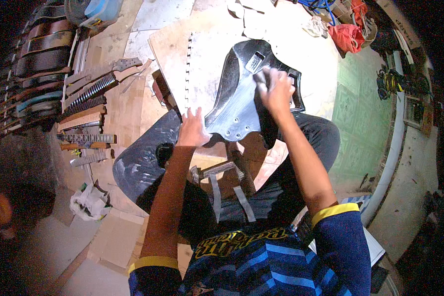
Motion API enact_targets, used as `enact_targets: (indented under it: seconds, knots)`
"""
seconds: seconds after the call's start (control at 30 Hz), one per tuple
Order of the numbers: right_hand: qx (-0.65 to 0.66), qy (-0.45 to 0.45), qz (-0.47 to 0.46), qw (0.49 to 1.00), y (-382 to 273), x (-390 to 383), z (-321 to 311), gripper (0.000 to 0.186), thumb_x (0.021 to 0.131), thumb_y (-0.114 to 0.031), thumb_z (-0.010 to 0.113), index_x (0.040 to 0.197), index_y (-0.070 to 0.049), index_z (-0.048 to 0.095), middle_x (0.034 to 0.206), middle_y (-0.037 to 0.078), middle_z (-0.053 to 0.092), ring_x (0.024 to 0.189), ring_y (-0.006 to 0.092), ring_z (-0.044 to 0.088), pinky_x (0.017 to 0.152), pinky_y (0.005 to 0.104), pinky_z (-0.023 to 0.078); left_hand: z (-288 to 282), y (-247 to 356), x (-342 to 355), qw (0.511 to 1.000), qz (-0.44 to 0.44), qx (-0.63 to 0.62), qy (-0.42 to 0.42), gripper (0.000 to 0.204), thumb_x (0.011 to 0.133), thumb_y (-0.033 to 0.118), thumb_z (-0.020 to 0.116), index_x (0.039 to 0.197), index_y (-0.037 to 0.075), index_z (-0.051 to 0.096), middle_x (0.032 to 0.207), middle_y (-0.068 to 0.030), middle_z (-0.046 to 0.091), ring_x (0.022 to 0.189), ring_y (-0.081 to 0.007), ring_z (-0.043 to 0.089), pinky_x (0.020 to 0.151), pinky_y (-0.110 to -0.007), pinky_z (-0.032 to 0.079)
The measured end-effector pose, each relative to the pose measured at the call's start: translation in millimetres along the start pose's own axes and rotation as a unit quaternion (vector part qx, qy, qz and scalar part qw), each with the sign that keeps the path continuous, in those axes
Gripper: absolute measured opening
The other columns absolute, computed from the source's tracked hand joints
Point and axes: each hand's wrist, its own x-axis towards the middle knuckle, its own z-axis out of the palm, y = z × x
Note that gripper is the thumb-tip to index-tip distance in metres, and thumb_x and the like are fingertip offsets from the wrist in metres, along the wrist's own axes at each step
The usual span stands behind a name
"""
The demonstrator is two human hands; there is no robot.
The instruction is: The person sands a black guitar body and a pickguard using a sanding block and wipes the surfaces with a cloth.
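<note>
A dark grey guitar body (241,96) lies across my lap, its back up, with a small metal plate near its top. My left hand (192,129) rests flat against its lower left edge, fingers spread. My right hand (275,89) presses down on the upper right part of the body, fingers curled over something small and pale that I cannot make out. Both forearms come up from the lower edge, in a blue shirt with yellow cuffs.
A pale board (202,64) with a notched edge lies under the body. Several guitar necks (86,106) are laid out at the left, guitar bodies (42,49) stacked beyond them. A white bag (89,202) lies lower left. Red cloth (348,34) and cables sit at the upper right.
</note>
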Motion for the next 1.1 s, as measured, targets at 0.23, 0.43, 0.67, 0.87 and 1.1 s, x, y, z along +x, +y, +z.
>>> enact_targets:
  seconds: [0.23,0.43,0.67,0.87,1.1]
  knots:
    - [0.101,-0.086,-0.16,0.978,-66.7,-120.3,23.1,0.044,0.08,-0.021,0.071,0.123,-0.026,0.068,0.115,0.018,0.06,0.113,0.0385,0.055,0.094,0.0566,0.042,9.2,-9.9,-0.8,0.999,0.005,0.019,0.028,0.105,0.061,0.015,0.087,0.15,0.001,0.034,0.146,-0.0401,0.036,0.135,-0.0589,0.04,0.112,-0.057,0.041]
    - [-0.009,-0.007,0.054,0.998,49.2,47.6,-8.4,0.047,0.086,-0.03,0.075,0.128,-0.015,0.062,0.121,0.019,0.059,0.117,0.0401,0.055,0.094,0.0553,0.047,11.0,-9.0,6.0,0.999,-0.016,0.039,0.004,0.118,0.061,0.034,0.094,0.149,-0.007,0.028,0.146,-0.0393,0.04,0.141,-0.0539,0.035,0.118,-0.055,0.034]
    - [0.237,0.13,-0.025,0.963,61.1,59.9,-91.7,0.065,0.086,-0.026,0.08,0.139,0.0,0.054,0.13,0.022,0.062,0.12,0.0332,0.06,0.102,0.0426,0.048,-35.4,3.1,-9.0,0.99,-0.055,0.115,0.053,0.09,0.065,0.034,0.093,0.139,0.003,0.051,0.13,-0.0272,0.059,0.12,-0.0433,0.058,0.099,-0.05,0.052]
    - [0.531,0.109,0.158,0.825,62.9,13.6,-134.4,0.064,0.088,-0.018,0.077,0.142,0.002,0.05,0.124,0.018,0.065,0.113,0.0222,0.062,0.097,0.0347,0.05,-9.7,-11.4,-17.6,0.98,-0.01,0.105,0.171,0.084,0.08,0.033,0.066,0.149,-0.009,0.04,0.154,-0.0287,0.041,0.144,-0.0445,0.035,0.122,-0.056,0.019]
    - [0.633,0.161,0.219,0.725,74.7,9.0,-143.8,0.057,0.089,-0.008,0.073,0.139,0.004,0.05,0.119,0.016,0.064,0.105,0.019,0.064,0.088,0.0311,0.053,34.3,109.0,30.8,0.957,-0.158,0.134,0.205,0.095,0.096,0.066,0.046,0.15,-0.012,0.038,0.153,-0.0363,0.038,0.149,-0.0484,0.027,0.123,-0.061,0.002]
